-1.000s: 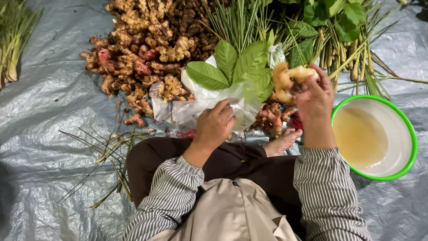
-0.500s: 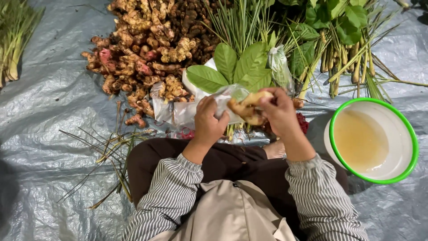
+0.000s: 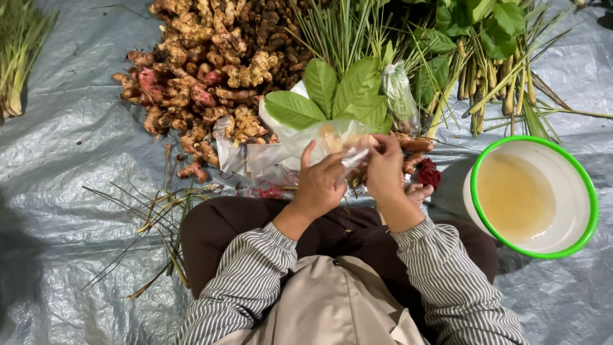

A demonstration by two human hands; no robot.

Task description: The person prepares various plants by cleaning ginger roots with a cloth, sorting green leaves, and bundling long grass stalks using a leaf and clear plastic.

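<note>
I sit cross-legged on a grey plastic sheet [image 3: 76, 153]. My left hand [image 3: 321, 183] grips the mouth of a clear plastic bag [image 3: 332, 137] in front of my knees. My right hand [image 3: 385, 167] is shut on the bag's other edge, fingers at its opening. Inside the bag lie a pale ginger piece and several large green leaves [image 3: 332, 96] that stick out of the top. Both hands almost touch each other.
A heap of ginger roots [image 3: 204, 70] lies ahead to the left, lemongrass stalks [image 3: 498, 76] and leafy greens to the right. A white bowl with a green rim [image 3: 590, 191] holds yellowish liquid at my right. Loose plastic bags [image 3: 246, 156], dry stalks [image 3: 153, 223] and a bare foot [image 3: 418, 191] lie close.
My right hand carried a piece of ginger from above the bowl's side leftwards to the bag; the ginger now lies inside it. The left hand kept its hold on the bag.
</note>
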